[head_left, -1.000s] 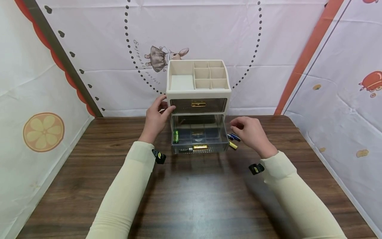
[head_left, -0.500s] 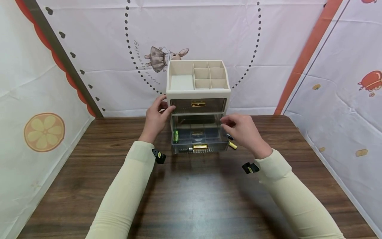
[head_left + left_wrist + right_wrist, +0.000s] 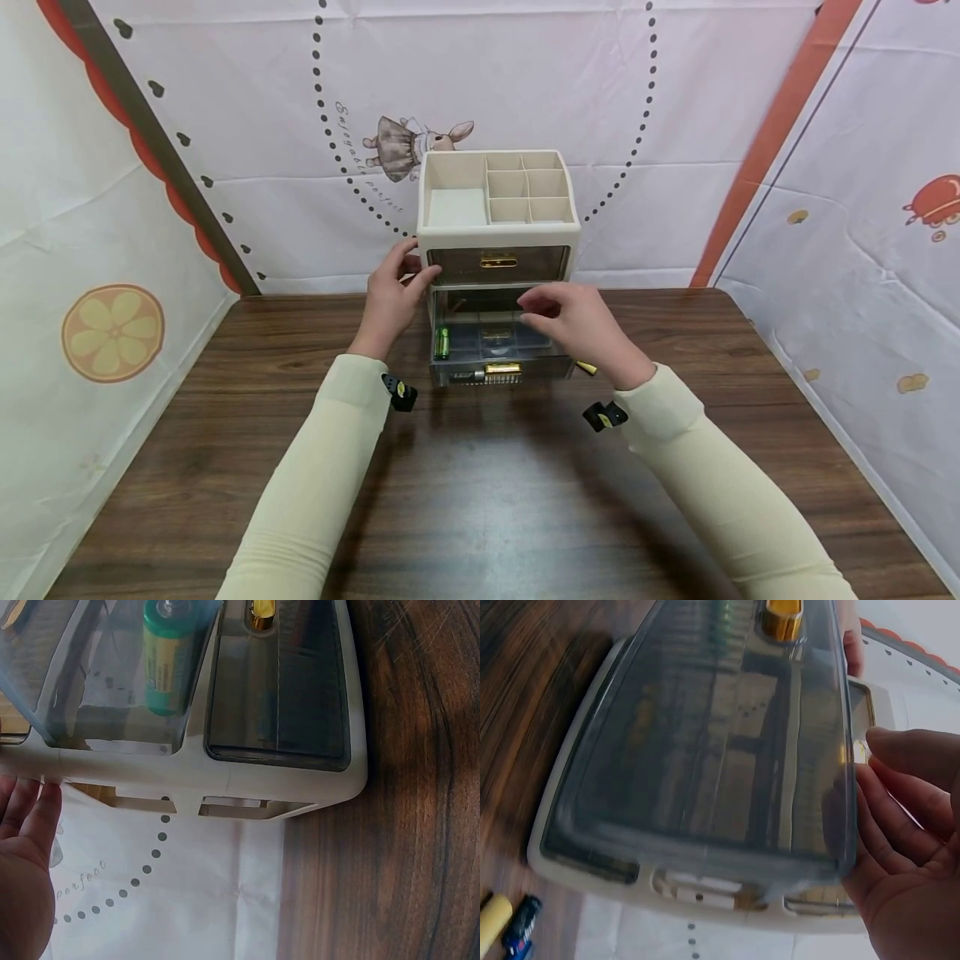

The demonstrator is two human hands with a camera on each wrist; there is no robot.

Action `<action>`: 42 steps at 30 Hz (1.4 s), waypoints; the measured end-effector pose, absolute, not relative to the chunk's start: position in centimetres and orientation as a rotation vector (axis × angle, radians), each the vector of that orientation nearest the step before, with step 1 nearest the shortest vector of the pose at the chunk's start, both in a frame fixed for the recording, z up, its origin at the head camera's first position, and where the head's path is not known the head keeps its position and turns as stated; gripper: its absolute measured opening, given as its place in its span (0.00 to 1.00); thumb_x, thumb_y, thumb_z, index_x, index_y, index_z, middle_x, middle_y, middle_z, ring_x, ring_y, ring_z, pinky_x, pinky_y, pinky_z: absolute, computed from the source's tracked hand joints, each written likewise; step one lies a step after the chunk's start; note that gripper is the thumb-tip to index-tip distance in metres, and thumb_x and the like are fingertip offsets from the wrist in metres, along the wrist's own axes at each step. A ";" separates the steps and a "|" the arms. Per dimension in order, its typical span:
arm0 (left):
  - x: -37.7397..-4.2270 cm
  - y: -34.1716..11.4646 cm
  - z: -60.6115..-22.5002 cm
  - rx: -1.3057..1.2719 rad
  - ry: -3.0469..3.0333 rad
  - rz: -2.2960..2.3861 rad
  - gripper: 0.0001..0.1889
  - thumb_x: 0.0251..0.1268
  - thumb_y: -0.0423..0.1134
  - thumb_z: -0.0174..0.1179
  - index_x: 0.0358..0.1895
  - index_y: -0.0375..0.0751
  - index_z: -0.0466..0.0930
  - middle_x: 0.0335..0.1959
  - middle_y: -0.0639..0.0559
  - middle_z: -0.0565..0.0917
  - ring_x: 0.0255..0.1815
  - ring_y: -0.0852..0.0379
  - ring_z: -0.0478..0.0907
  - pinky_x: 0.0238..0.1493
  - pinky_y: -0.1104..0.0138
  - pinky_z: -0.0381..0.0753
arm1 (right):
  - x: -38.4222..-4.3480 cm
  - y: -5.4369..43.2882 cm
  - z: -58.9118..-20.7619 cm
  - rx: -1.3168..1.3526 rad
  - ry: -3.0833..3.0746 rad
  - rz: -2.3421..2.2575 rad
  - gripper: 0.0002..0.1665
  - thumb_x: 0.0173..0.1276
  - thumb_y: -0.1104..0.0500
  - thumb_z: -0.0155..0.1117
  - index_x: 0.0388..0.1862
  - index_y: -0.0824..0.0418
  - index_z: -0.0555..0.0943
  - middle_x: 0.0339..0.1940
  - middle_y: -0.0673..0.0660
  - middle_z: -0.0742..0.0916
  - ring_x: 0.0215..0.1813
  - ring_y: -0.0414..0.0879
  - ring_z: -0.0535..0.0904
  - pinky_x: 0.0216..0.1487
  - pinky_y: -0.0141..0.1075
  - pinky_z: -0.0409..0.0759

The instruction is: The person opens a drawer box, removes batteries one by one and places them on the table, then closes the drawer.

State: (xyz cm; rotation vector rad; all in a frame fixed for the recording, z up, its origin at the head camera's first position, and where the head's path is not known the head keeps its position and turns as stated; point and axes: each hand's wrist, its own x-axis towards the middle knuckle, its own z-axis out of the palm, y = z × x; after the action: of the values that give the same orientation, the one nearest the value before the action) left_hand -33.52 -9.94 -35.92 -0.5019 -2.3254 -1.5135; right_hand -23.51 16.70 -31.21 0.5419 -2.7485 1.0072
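Observation:
A cream desktop drawer organizer [image 3: 498,237] stands at the table's back. My left hand [image 3: 390,296] grips its left front edge, thumb in front and fingers along the side. One smoky clear drawer [image 3: 540,364] below the top one is pulled out. A green battery [image 3: 443,342] stands at its left side and also shows in the left wrist view. My right hand [image 3: 581,321] is over the drawer's right part, thumb and fingers bent toward each other. I cannot tell if anything is between its fingertips.
Right of the organizer lie a yellow battery [image 3: 495,919] and a dark blue battery [image 3: 521,926], partly hidden by my right hand in the head view. Several cream compartments [image 3: 528,183] top the organizer. A printed cloth [image 3: 300,183] hangs behind the wooden table [image 3: 480,500].
My right hand has moved left from above the batteries on the table to over the pulled-out drawer. My left hand and the organizer have stayed in place.

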 end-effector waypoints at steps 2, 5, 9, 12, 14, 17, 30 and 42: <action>-33.5 -10.0 -36.0 -0.500 -2.325 -1.516 0.27 0.63 0.58 0.59 0.65 0.61 0.69 0.44 0.50 0.80 0.48 0.55 0.80 0.59 0.61 0.79 | -23.7 16.4 -31.3 0.541 -2.770 1.056 0.13 0.65 0.57 0.68 0.49 0.55 0.84 0.43 0.52 0.87 0.42 0.44 0.82 0.45 0.40 0.81; -33.5 -9.9 -36.0 -0.502 -2.325 -1.519 0.27 0.63 0.58 0.59 0.65 0.61 0.70 0.44 0.50 0.80 0.48 0.55 0.80 0.59 0.60 0.79 | -24.0 15.9 -31.3 0.542 -2.790 1.128 0.13 0.65 0.56 0.68 0.48 0.54 0.84 0.43 0.51 0.88 0.42 0.44 0.83 0.45 0.40 0.81; -33.5 -9.8 -36.0 -0.518 -2.314 -1.531 0.26 0.63 0.57 0.59 0.65 0.61 0.70 0.44 0.50 0.80 0.48 0.55 0.79 0.59 0.58 0.78 | -24.4 15.5 -31.5 0.546 -2.807 1.179 0.12 0.65 0.56 0.68 0.47 0.54 0.85 0.42 0.51 0.88 0.42 0.43 0.83 0.44 0.40 0.82; -33.5 -9.7 -36.0 -0.526 -2.304 -1.532 0.26 0.64 0.56 0.59 0.65 0.61 0.70 0.44 0.50 0.80 0.47 0.56 0.79 0.59 0.58 0.79 | -24.7 15.2 -31.6 0.560 -2.817 1.186 0.11 0.65 0.56 0.68 0.46 0.54 0.85 0.42 0.51 0.88 0.41 0.42 0.83 0.44 0.39 0.82; -33.5 -9.8 -36.0 -0.527 -2.302 -1.527 0.25 0.64 0.56 0.59 0.64 0.61 0.70 0.43 0.51 0.81 0.47 0.57 0.79 0.59 0.60 0.79 | -24.9 14.9 -31.6 0.571 -2.823 1.193 0.11 0.64 0.56 0.69 0.46 0.54 0.85 0.41 0.51 0.88 0.41 0.42 0.83 0.44 0.39 0.82; -33.6 -9.8 -36.0 -0.530 -2.301 -1.517 0.25 0.64 0.56 0.59 0.64 0.62 0.70 0.43 0.51 0.81 0.47 0.58 0.79 0.58 0.61 0.79 | -25.1 14.6 -31.5 0.593 -2.844 1.185 0.11 0.64 0.56 0.69 0.46 0.53 0.85 0.40 0.50 0.88 0.41 0.41 0.83 0.43 0.39 0.82; -33.6 -10.0 -36.1 -0.526 -2.291 -1.531 0.25 0.63 0.57 0.59 0.64 0.64 0.70 0.43 0.51 0.81 0.47 0.57 0.79 0.58 0.59 0.79 | -26.3 12.8 -31.5 0.741 -2.984 1.087 0.12 0.64 0.55 0.69 0.46 0.53 0.85 0.42 0.51 0.89 0.42 0.40 0.84 0.45 0.39 0.83; -33.7 -10.1 -35.9 -0.527 -2.283 -1.552 0.25 0.63 0.56 0.60 0.64 0.62 0.71 0.44 0.52 0.82 0.48 0.59 0.79 0.58 0.60 0.79 | -27.4 11.2 -31.8 0.836 -3.087 0.948 0.12 0.61 0.52 0.72 0.44 0.49 0.86 0.39 0.45 0.89 0.43 0.37 0.84 0.44 0.37 0.82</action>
State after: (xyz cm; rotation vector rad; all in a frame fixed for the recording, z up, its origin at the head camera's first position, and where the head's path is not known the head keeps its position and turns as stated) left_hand -33.65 -10.14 -35.89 -0.5274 -2.2834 -1.5523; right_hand -27.36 11.19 -31.81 0.8361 -3.0869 0.9483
